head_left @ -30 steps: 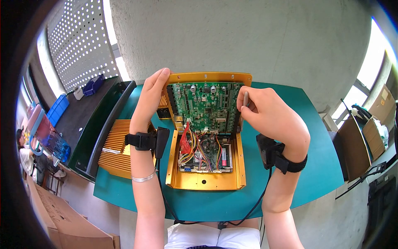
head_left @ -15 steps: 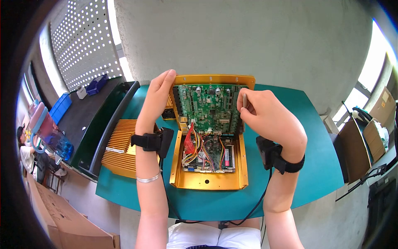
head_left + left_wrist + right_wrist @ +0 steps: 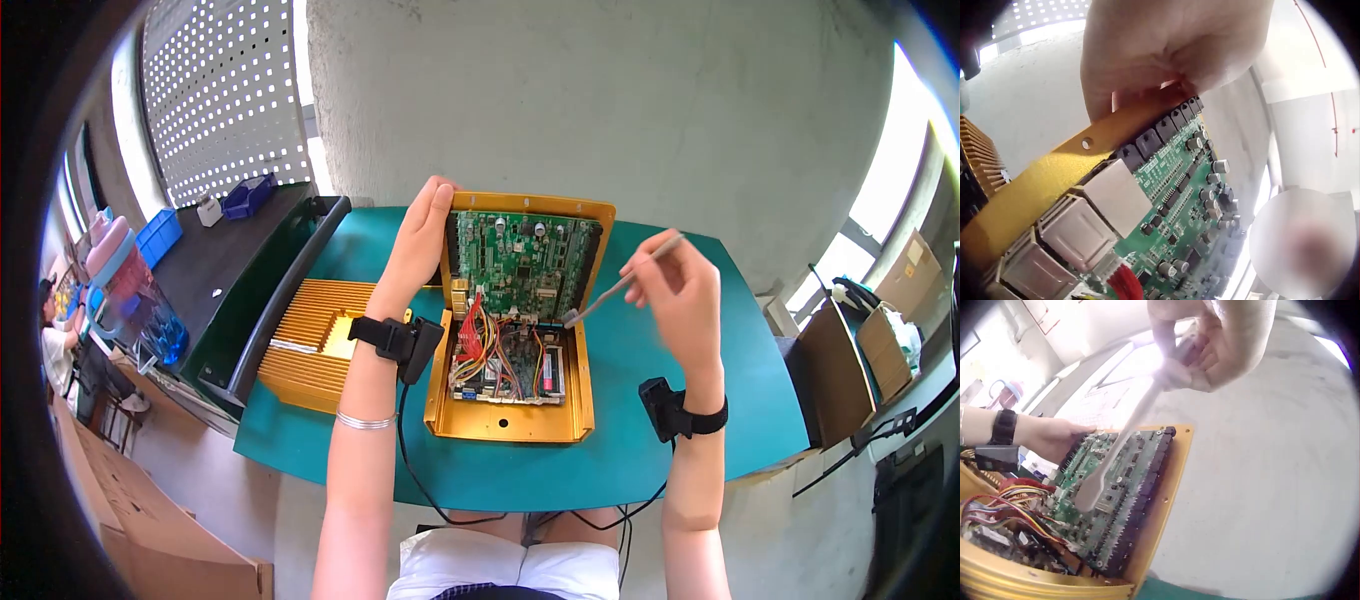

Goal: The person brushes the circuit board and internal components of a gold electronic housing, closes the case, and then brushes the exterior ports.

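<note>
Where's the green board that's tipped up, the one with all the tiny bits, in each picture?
Head: the green board is just above and right of the middle.
Left wrist: the green board slants through the lower middle, below the gold panel.
Right wrist: the green board is left of centre, partly behind the pale stick.
Shared landmark: red wires near it in every view.
</note>
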### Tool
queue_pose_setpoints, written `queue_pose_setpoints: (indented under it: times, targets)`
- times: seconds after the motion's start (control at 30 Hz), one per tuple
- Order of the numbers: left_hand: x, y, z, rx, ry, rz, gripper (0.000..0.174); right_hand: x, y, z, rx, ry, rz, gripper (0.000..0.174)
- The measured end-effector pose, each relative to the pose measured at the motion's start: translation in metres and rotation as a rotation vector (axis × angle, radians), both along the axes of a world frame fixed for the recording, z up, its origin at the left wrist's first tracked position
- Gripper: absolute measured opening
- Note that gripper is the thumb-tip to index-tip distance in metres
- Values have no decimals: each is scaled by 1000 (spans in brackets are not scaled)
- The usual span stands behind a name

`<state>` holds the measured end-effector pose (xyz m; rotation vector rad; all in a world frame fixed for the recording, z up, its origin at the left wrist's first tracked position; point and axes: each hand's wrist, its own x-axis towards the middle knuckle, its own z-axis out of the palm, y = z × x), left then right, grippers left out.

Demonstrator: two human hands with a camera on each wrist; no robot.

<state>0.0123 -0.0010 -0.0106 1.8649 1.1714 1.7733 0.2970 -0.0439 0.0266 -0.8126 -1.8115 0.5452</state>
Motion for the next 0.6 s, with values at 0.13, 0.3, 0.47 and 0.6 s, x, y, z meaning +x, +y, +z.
queue_pose_setpoints:
  times: [0.13, 0.3, 0.47, 0.6]
  targets:
    - [12, -11, -1, -29, -133, 5, 39, 1, 1, -8, -44, 349, 103, 14]
    - [5, -3, -17, -103, -143, 58, 48, -6, 16, -26, -256, 473, 93, 18]
    - [8, -1, -22, -143, -206, 124, 56, -28, 25, -32, -208, 582, 161, 19]
    - [7, -6, -12, -171, -175, 107, 59, -32, 35, -41, -219, 722, 224, 18]
